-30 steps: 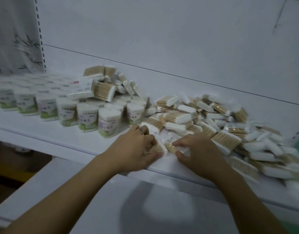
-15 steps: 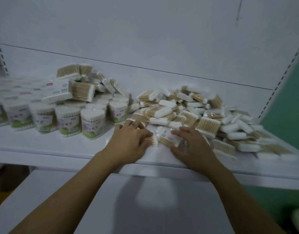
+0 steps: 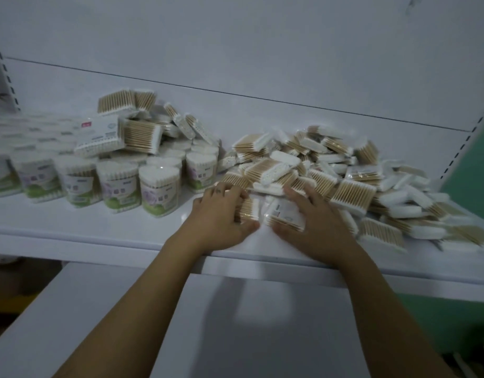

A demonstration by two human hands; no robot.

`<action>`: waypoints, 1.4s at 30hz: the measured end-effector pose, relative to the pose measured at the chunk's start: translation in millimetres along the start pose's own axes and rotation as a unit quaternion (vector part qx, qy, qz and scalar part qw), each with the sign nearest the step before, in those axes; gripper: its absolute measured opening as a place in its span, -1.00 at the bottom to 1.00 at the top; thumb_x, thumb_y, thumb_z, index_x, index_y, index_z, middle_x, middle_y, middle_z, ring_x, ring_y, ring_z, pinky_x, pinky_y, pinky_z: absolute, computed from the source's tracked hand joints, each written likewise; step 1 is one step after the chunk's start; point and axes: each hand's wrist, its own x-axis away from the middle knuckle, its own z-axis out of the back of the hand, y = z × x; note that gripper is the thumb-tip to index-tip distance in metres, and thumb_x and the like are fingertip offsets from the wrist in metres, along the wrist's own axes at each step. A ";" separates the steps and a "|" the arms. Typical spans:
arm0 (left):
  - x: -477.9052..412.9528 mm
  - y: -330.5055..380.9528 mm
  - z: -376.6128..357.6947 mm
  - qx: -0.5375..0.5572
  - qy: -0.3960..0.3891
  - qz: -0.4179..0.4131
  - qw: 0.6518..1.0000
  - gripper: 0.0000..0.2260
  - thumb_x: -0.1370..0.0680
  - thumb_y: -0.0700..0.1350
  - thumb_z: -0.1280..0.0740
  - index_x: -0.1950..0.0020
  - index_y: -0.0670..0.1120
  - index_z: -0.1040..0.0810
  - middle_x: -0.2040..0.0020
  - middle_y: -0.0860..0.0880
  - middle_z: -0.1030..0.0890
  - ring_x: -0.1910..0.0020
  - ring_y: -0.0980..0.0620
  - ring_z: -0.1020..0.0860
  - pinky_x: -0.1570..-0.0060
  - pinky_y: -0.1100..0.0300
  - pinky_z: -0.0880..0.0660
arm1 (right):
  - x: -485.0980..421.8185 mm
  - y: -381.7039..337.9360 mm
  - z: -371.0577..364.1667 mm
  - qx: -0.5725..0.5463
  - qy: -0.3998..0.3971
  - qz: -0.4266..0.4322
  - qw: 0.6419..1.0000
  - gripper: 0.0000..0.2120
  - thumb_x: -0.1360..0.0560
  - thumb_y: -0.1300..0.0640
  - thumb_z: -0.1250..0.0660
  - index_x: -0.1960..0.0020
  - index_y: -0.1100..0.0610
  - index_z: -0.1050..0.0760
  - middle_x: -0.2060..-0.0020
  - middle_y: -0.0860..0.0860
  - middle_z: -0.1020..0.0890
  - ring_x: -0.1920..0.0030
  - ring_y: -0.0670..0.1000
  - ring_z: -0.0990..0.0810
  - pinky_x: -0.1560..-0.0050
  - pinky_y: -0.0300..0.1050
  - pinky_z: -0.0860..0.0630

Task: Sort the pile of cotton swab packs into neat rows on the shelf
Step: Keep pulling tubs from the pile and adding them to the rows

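A loose pile of flat cotton swab packs (image 3: 330,170) covers the right half of the white shelf (image 3: 99,230). My left hand (image 3: 219,214) grips a small pack of wooden-stick swabs (image 3: 247,208) at the pile's front edge, fingers curled over it. My right hand (image 3: 314,222) lies on a clear-wrapped pack (image 3: 283,212) beside it, thumb at the pack's near side and fingers spread over its top. The two packs sit side by side close to the shelf's front lip.
Round tubs of swabs (image 3: 159,189) stand in rows on the shelf's left half, with more flat packs (image 3: 137,132) heaped on top of them. A lower white shelf (image 3: 126,323) juts out beneath my arms. A green wall (image 3: 475,165) borders the right side.
Both hands have stayed at the pile's front edge. The left hand's fingers now curl over its pack, and the right hand has spread wider across the wrapped pack. My view has swung right.
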 end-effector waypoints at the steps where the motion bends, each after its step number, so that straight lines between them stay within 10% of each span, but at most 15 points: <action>1: -0.3 -0.2 0.0 0.001 -0.004 0.002 1.000 -0.42 -0.47 0.27 -0.32 -0.42 0.12 -0.28 -0.44 0.02 -0.27 -0.40 -0.07 -0.27 -0.34 -0.05 -0.22 | 0.4 0.2 0.8 -0.001 0.003 -0.003 1.000 -0.26 -0.43 -0.39 -0.24 -0.53 -0.23 -0.10 -0.58 -0.01 0.02 -0.55 0.02 -0.05 -0.50 0.04 -0.01; 12: 0.0 -0.2 2.1 -0.026 0.017 0.048 0.998 -0.41 -0.38 0.41 -0.30 -0.32 0.18 -0.38 -0.35 0.00 -0.35 -0.35 -0.09 -0.25 -0.28 -0.05 -0.21 | 0.7 1.9 -0.4 -0.066 0.120 0.037 0.990 -0.14 -0.30 -0.46 -0.21 -0.50 -0.09 -0.24 -0.54 0.00 -0.15 -0.53 0.01 -0.09 -0.49 0.04 -0.08; 22: 1.2 -3.2 4.9 0.041 0.113 0.044 0.992 -0.53 -0.51 0.21 -0.30 -0.38 0.09 -0.36 -0.38 0.00 -0.32 -0.37 -0.04 -0.21 -0.32 -0.05 -0.19 | -64.2 -29.3 36.3 -0.112 0.179 0.126 0.969 -0.59 -0.40 -0.01 -0.41 -0.21 0.11 -0.57 -0.15 0.06 -0.59 -0.20 0.04 -0.52 -0.20 -0.25 -0.31; 32: -41.5 11.5 21.1 0.001 0.211 -0.001 0.977 -0.70 -0.53 0.03 -0.29 -0.22 -0.04 -0.52 -0.16 -0.08 -0.52 -0.16 -0.12 -0.41 -0.14 -0.02 -0.40 | -176.4 -57.3 41.7 0.101 -0.015 0.092 0.991 -0.30 -0.42 -0.10 -0.47 -0.48 -0.11 -0.27 -0.44 0.03 -0.34 -0.42 0.13 -0.30 -0.40 0.12 -0.25; 39: -116.6 18.2 54.8 -0.021 0.126 0.056 0.990 -0.52 -0.54 -0.01 -0.37 -0.42 -0.03 -0.33 -0.31 -0.09 -0.41 -0.24 -0.11 -0.44 -0.17 -0.04 -0.45 | -201.1 -30.8 65.5 -0.050 0.011 0.115 0.992 -0.86 -0.48 -0.03 -0.38 0.17 0.02 -0.54 0.26 -0.06 -0.55 0.20 0.04 -0.51 0.28 -0.13 -0.36; 42: -146.6 25.4 73.6 0.011 0.067 0.085 0.994 -0.33 -0.51 0.01 -0.43 -0.52 0.02 -0.16 -0.38 -0.11 -0.36 -0.25 -0.12 -0.45 -0.15 0.02 -0.44 | -210.0 -24.3 90.0 -0.189 0.002 0.106 0.976 -0.93 -0.46 0.13 -0.38 0.12 0.13 -0.58 0.29 0.03 -0.63 0.29 0.06 -0.63 0.29 -0.10 -0.53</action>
